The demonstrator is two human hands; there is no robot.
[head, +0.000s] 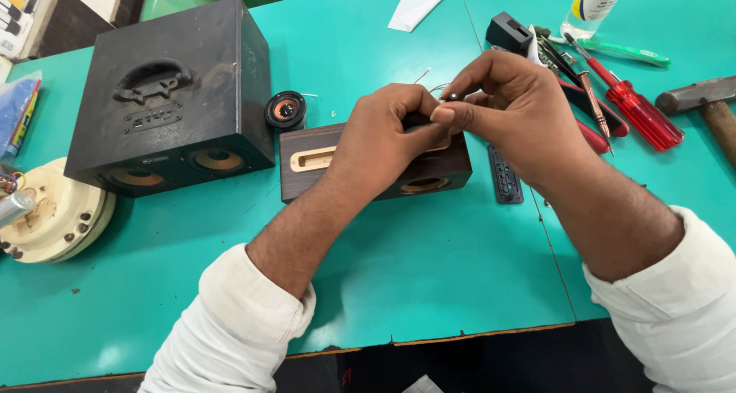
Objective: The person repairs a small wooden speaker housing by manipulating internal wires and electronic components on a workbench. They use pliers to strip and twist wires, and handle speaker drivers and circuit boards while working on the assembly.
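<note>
A small dark wooden speaker box (307, 177) with a light slot on top lies on the teal table (429, 270). My left hand (387, 136) rests over its top, fingers curled around a small black part. My right hand (510, 113) meets it from the right, pinching the same small black part (452, 97) between thumb and forefinger just above the box. Thin white wires (424, 75) stick up behind the fingers. The middle of the box is hidden by my hands.
A large black speaker cabinet (176, 94) stands at left, a loose small speaker driver (286, 109) beside it. A black panel strip (505, 180), red-handled screwdrivers (636, 113), a hammer (709, 105), a bottle (596, 2) and a cream round motor part (54, 213) lie around.
</note>
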